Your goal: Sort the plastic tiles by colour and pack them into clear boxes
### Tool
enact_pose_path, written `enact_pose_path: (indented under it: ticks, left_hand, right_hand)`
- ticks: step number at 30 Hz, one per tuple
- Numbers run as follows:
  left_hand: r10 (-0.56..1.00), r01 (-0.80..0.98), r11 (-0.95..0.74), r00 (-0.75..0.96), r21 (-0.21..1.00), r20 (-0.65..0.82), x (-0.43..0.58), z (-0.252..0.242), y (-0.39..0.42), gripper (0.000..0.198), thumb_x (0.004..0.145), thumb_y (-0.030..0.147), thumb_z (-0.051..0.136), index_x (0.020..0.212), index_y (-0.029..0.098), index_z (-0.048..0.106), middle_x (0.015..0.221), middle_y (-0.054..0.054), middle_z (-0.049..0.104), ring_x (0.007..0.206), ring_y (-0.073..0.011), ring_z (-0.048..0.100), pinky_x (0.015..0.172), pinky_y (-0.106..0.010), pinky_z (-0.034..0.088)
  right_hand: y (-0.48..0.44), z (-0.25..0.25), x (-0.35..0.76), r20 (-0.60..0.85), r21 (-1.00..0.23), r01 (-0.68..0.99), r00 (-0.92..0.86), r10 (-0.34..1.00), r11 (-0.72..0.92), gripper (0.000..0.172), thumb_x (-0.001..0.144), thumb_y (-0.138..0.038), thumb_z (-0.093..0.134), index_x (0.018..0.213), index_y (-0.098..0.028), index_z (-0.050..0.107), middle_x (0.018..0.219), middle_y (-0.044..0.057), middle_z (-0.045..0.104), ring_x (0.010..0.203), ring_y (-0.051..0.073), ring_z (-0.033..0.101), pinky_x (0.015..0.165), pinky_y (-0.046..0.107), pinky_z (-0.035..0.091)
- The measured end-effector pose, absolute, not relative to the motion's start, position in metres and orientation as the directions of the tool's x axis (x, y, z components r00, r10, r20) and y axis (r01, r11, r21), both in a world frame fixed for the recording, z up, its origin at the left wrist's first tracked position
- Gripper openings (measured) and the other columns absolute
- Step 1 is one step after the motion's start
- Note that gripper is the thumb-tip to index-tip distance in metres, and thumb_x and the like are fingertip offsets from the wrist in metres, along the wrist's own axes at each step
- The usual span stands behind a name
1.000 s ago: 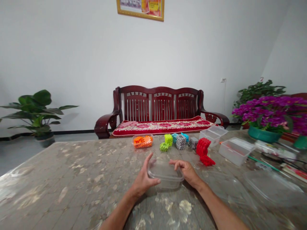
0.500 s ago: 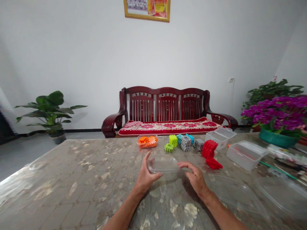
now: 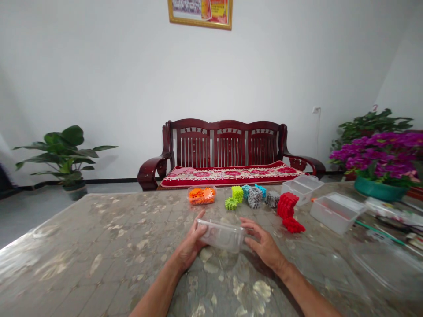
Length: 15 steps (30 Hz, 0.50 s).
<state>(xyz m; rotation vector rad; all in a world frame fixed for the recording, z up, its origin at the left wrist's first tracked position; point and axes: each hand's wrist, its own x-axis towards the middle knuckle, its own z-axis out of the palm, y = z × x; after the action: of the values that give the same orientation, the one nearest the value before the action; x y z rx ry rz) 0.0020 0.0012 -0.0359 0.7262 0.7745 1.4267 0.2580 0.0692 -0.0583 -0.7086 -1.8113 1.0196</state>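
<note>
A clear plastic container (image 3: 222, 236) is tilted between my two hands above the patterned table (image 3: 132, 246). My left hand (image 3: 193, 241) grips its left end, with the thumb on the near side. Around the right end are the fingers of my right hand (image 3: 261, 242), thumb and fingers pressed to its edge. Beyond the hands, a clear tub of orange pieces (image 3: 202, 196) stands near the far edge. To its right are lime green pieces (image 3: 236, 194), grey pieces (image 3: 254, 197), blue pieces (image 3: 260, 190) and red pieces (image 3: 287, 205).
Two translucent boxes (image 3: 337, 213) stand at the right, one with its lid open. Clear lids (image 3: 390, 268) lie at the near right. A green pot with purple flowers (image 3: 380, 187) is at the far right. A wooden bench (image 3: 229, 149) stands behind the table.
The clear container has gone from lying level to being tilted, its side now facing me. My left hand has shifted left and closed on its end. The view has moved slightly.
</note>
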Motion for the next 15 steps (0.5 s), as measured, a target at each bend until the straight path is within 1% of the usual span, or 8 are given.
enact_pose_path:
  ticks: [2, 4, 5, 7, 9, 10, 13, 15]
  left_hand:
    - [0.997, -0.585, 0.069, 0.025, 0.808, -0.067, 0.003, -0.039, 0.005, 0.098, 0.078, 0.048, 0.077, 0.157, 0.027, 0.022, 0.113, -0.010, 0.070, 0.095, -0.0249, 0.070, 0.085, -0.039, 0.056]
    - [0.995, -0.572, 0.094, 0.020, 0.815, -0.100, 0.005, -0.043, 0.010, 0.089, 0.084, 0.052, 0.069, 0.157, 0.027, 0.023, 0.117, -0.011, 0.069, 0.092, -0.0241, 0.070, 0.079, -0.037, 0.058]
    - [0.994, -0.557, 0.098, 0.008, 0.825, -0.113, 0.006, -0.046, 0.012, 0.085, 0.087, 0.053, 0.065, 0.156, 0.028, 0.023, 0.121, -0.012, 0.068, 0.094, -0.0241, 0.071, 0.078, -0.036, 0.058]
    - [0.994, -0.507, 0.076, -0.032, 0.859, -0.107, 0.010, -0.051, 0.016, 0.082, 0.089, 0.055, 0.061, 0.157, 0.029, 0.022, 0.133, -0.013, 0.063, 0.103, -0.0251, 0.069, 0.085, -0.038, 0.057]
    - [0.994, -0.406, 0.024, -0.086, 0.913, -0.064, 0.015, -0.055, 0.016, 0.081, 0.090, 0.056, 0.059, 0.157, 0.028, 0.023, 0.145, -0.014, 0.054, 0.118, -0.0276, 0.063, 0.096, -0.042, 0.053]
    - [0.994, -0.339, -0.006, -0.108, 0.941, -0.032, 0.018, -0.057, 0.016, 0.081, 0.089, 0.057, 0.059, 0.157, 0.027, 0.024, 0.150, -0.015, 0.049, 0.126, -0.0296, 0.059, 0.100, -0.044, 0.051]
    - [0.984, -0.149, -0.115, -0.152, 0.982, 0.093, 0.026, -0.059, 0.010, 0.083, 0.085, 0.061, 0.062, 0.154, 0.022, 0.034, 0.157, -0.016, 0.040, 0.143, -0.0342, 0.040, 0.112, -0.048, 0.041]
    - [0.975, -0.119, -0.180, -0.153, 0.976, 0.161, 0.028, -0.058, 0.008, 0.083, 0.084, 0.062, 0.062, 0.153, 0.021, 0.038, 0.160, -0.015, 0.036, 0.148, -0.0336, 0.031, 0.117, -0.047, 0.034]
  right_hand:
    - [0.068, -0.057, 0.254, 0.421, -0.891, -0.023, -0.412, 0.808, 0.453, 0.033, 0.083, -0.048, 0.068, 0.102, -0.021, 0.072, 0.126, 0.013, 0.068, 0.114, 0.027, 0.065, 0.095, 0.041, 0.054]
    - [0.066, -0.055, 0.249, 0.432, -0.892, -0.047, -0.375, 0.820, 0.449, 0.032, 0.083, -0.050, 0.069, 0.096, -0.020, 0.073, 0.107, 0.011, 0.075, 0.099, 0.025, 0.070, 0.089, 0.039, 0.056]
    - [0.064, -0.054, 0.248, 0.453, -0.883, -0.038, -0.336, 0.826, 0.468, 0.031, 0.083, -0.049, 0.069, 0.093, -0.020, 0.074, 0.098, 0.010, 0.076, 0.093, 0.024, 0.071, 0.085, 0.037, 0.057]
    - [0.061, -0.052, 0.247, 0.529, -0.835, 0.030, -0.232, 0.816, 0.550, 0.027, 0.085, -0.045, 0.068, 0.091, -0.020, 0.074, 0.089, 0.008, 0.075, 0.084, 0.022, 0.070, 0.076, 0.033, 0.058]
    - [0.057, -0.048, 0.248, 0.646, -0.732, 0.151, -0.158, 0.747, 0.664, 0.020, 0.088, -0.039, 0.066, 0.092, -0.021, 0.074, 0.086, 0.006, 0.073, 0.079, 0.020, 0.068, 0.071, 0.031, 0.057]
    - [0.055, -0.045, 0.249, 0.706, -0.659, 0.214, -0.156, 0.691, 0.721, 0.017, 0.089, -0.035, 0.065, 0.093, -0.021, 0.073, 0.085, 0.005, 0.073, 0.078, 0.019, 0.067, 0.071, 0.030, 0.056]
    - [0.047, -0.036, 0.252, 0.832, -0.417, 0.326, -0.239, 0.501, 0.848, 0.011, 0.092, -0.026, 0.061, 0.099, -0.023, 0.070, 0.085, 0.004, 0.071, 0.079, 0.019, 0.065, 0.073, 0.030, 0.055]
    - [0.044, -0.031, 0.252, 0.867, -0.290, 0.343, -0.301, 0.397, 0.893, 0.013, 0.094, -0.022, 0.059, 0.104, -0.024, 0.068, 0.087, 0.004, 0.071, 0.081, 0.018, 0.065, 0.074, 0.031, 0.054]
